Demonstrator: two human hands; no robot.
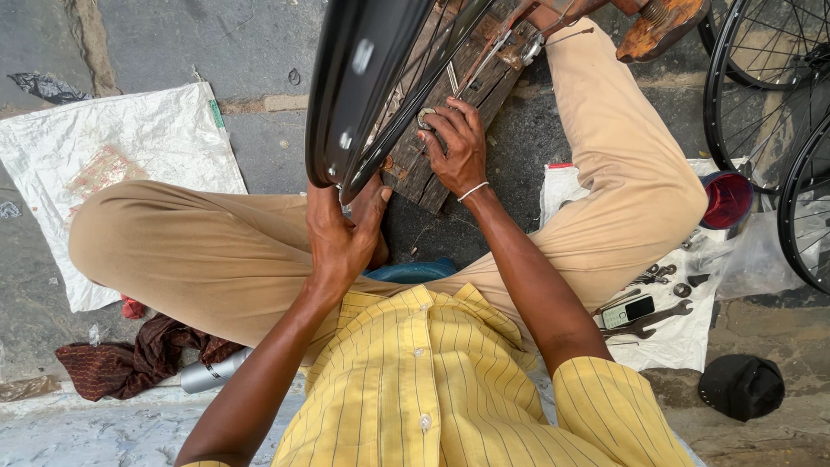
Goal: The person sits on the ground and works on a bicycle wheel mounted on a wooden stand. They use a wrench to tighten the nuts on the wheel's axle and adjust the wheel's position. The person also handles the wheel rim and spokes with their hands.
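A black bicycle wheel rim (354, 78) stands upright in front of me, over a worn wooden stand (467, 95). My left hand (341, 229) grips the rim's lower edge from below. My right hand (456, 147) reaches in among the spokes (415, 91), its fingertips pinched on a small metal tool at a spoke near the rim. A thin white band circles the right wrist. I sit cross-legged in tan trousers and a yellow striped shirt.
A white woven sack (112, 147) lies at left. At right, a cloth (683, 329) carries wrenches, small parts and a small phone (628, 311). A red tin (726, 199), more spoked wheels (769, 78), a dark cap (742, 387), a rag (130, 359) and a silver can (212, 372) lie around.
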